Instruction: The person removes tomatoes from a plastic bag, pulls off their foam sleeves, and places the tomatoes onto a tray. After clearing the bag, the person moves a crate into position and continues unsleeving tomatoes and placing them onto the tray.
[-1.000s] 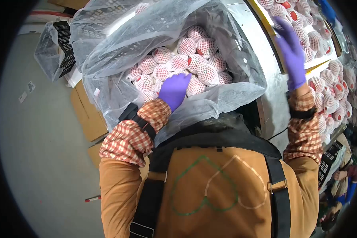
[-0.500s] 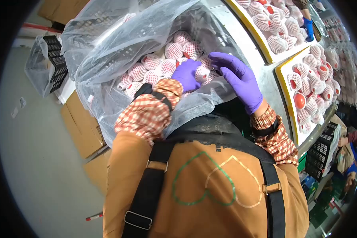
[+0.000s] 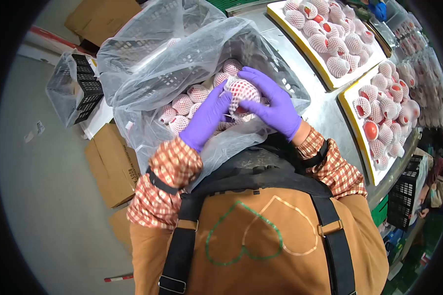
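Both my hands wear purple gloves and hold one red fruit in a white foam net (image 3: 242, 93) above a black crate lined with clear plastic (image 3: 147, 64). My left hand (image 3: 207, 118) grips the fruit from the left and below. My right hand (image 3: 273, 103) wraps over its right side with fingers spread. More netted fruits (image 3: 189, 104) lie in the crate underneath.
Two yellow-rimmed trays of netted fruit (image 3: 330, 44) (image 3: 386, 113) lie on a metal counter (image 3: 320, 103) to the right. Cardboard boxes (image 3: 110, 162) and another plastic-lined black crate (image 3: 76, 91) stand on the floor at left. A black crate (image 3: 403, 196) stands at lower right.
My left hand picked a netted fruit out of the crate and lifted it. My right hand came back from the trays and closed on the same fruit.
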A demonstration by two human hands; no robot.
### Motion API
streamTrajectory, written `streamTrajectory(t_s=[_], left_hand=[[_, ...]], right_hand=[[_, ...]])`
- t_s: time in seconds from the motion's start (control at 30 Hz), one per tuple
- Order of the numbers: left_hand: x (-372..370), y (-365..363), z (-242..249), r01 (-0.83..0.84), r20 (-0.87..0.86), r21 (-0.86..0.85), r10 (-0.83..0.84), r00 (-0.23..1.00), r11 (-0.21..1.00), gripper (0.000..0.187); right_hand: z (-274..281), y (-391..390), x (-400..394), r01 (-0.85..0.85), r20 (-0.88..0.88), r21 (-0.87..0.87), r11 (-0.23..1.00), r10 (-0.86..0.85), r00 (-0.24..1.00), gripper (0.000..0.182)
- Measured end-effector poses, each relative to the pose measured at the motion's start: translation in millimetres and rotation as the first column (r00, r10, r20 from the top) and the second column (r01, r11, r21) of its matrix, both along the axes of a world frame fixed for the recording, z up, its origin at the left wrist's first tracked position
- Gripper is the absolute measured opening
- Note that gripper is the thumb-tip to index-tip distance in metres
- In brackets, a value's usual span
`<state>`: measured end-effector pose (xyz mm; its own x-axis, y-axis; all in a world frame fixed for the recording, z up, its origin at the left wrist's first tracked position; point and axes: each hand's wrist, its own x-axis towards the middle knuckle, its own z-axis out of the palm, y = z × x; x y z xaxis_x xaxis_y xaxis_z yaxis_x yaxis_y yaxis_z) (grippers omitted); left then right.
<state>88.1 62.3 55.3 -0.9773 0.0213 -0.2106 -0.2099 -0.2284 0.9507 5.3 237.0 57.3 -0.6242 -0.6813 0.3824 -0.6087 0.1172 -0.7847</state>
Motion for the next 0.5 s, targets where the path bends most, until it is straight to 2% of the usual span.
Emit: streamTrajectory(t_s=[0.03, 0.07, 0.1, 0.13, 0.17, 0.2, 0.27, 0.3, 0.33, 0.37, 0.4, 0.43, 0.47, 0.5], left_hand=[[12, 7, 16, -0.038, -0.045, 0.042, 0.039, 0.998, 0.998, 0.072], [14, 14, 13, -0.042, -0.044, 0.039, 0.043, 0.998, 0.998, 0.072], [17, 24, 5, -0.128, -0.161, -0.085, 0.113, 0.980, 0.988, 0.081], [19, 30, -3, -0.230, -0.285, -0.199, 0.168, 0.944, 0.953, 0.089], [16, 28, -11, -0.335, -0.333, -0.290, 0.234, 0.913, 0.896, 0.091], [15, 25, -10, -0.347, -0.334, -0.292, 0.245, 0.910, 0.891, 0.091], [14, 17, -6, -0.406, -0.204, -0.327, 0.355, 0.912, 0.854, 0.082], [20, 18, 7, -0.382, -0.189, -0.236, 0.343, 0.920, 0.894, 0.071], [25, 15, 8, -0.384, -0.189, -0.239, 0.345, 0.919, 0.892, 0.071], [31, 12, 9, -0.331, -0.162, -0.091, 0.314, 0.935, 0.939, 0.068], [37, 9, 9, -0.271, -0.138, 0.063, 0.277, 0.951, 0.961, 0.065], [41, 7, 8, -0.243, -0.114, 0.149, 0.261, 0.959, 0.959, 0.064], [41, 7, 9, -0.240, -0.113, 0.144, 0.257, 0.960, 0.960, 0.064], [38, 8, 12, -0.291, -0.039, 0.453, 0.345, 0.938, 0.843, 0.065]], right_hand=[[-9, -3, -6, -0.009, 0.131, -0.082, 0.997, 0.019, 0.991, 0.053], [-16, -4, -8, -0.006, 0.262, -0.160, 0.987, 0.048, 0.964, 0.045], [-12, -9, -5, 0.017, 0.186, -0.178, 0.984, 0.017, 0.982, 0.031], [-8, -12, -4, 0.003, 0.187, -0.178, 0.984, 0.031, 0.982, 0.031], [-5, -15, -4, -0.016, 0.139, -0.163, 0.987, 0.039, 0.989, 0.029], [-2, -19, -4, -0.033, 0.092, -0.148, 0.988, 0.047, 0.995, 0.027], [3, -23, -5, -0.040, 0.052, -0.148, 0.988, 0.048, 0.998, 0.024], [5, -22, -9, -0.018, 0.000, -0.093, 0.995, 0.018, 1.000, 0.023], [5, -22, -13, 0.007, -0.052, -0.040, 0.999, -0.009, 0.999, 0.023], [3, -23, -18, 0.083, -0.097, -0.069, 0.994, -0.089, 0.991, 0.023], [-1, -19, -25, 0.085, -0.090, -0.073, 0.994, -0.091, 0.992, 0.023], [-6, -10, -33, 0.120, -0.069, 0.088, 0.989, -0.114, 0.991, 0.022], [-9, -4, -39, 0.148, -0.055, 0.246, 0.958, -0.139, 0.989, 0.023], [7, 3, -38, 0.015, 0.255, 0.325, 0.945, -0.103, 0.961, 0.027]])
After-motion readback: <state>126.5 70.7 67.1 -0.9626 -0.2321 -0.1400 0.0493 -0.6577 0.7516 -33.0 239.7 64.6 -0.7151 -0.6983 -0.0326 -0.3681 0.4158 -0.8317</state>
